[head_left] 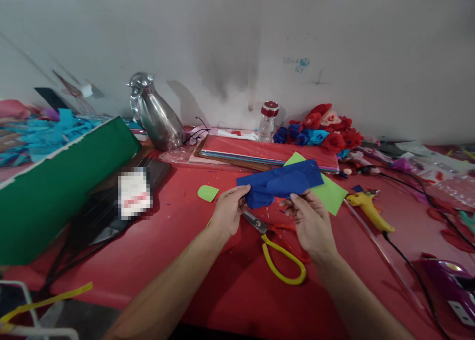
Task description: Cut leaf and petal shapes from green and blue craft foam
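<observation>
Blue paper pieces (293,179), a long strip with smaller rounded pieces by it, hang between my two hands above the red table. The fingers of my left hand (230,209) pinch the left end. My right hand (309,221) grips the lower right edge between thumb and fingers. Below the paper lie scissors with yellow handles (284,273), and a red-handled tool (293,243) is partly under my right hand. A green paper sheet (332,194) rests behind the right hand. A small green cut piece (208,193) lies left of my left hand.
Behind are stacked paper sheets (237,147), a steel jug (159,117), a glass bottle (266,127) and red and blue paper flowers (334,141). A green box (67,181) and black bag (100,216) stand left. To the right are a yellow glue gun (373,214) and its cable.
</observation>
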Demonstrator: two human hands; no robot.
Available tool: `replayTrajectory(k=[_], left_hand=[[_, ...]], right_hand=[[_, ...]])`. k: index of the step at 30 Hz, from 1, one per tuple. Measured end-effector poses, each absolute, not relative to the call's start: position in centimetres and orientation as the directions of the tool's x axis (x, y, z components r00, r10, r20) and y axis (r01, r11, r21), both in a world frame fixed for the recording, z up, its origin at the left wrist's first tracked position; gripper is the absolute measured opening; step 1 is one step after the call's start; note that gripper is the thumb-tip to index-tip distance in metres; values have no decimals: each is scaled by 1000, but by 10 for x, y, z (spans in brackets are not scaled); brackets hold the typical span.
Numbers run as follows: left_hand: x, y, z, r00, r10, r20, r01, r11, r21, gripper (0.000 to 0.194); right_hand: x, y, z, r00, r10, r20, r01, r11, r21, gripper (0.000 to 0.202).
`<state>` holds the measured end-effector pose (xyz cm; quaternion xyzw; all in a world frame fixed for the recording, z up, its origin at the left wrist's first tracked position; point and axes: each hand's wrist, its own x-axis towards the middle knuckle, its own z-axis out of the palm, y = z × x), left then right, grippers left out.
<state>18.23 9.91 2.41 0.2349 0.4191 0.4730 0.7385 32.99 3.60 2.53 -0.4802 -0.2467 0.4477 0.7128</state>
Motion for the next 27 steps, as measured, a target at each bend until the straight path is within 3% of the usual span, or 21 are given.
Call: replayTrajectory(k=[10,27], left_hand=[[184,89,29,397,846,-356,-321,491,809,40],[176,97,29,385,854,-351,-227,455,861,27]], right_hand=[[326,35,32,470,876,-108,-444,128,-887,34],[363,41,42,707,707,17,-342,362,-867,24]])
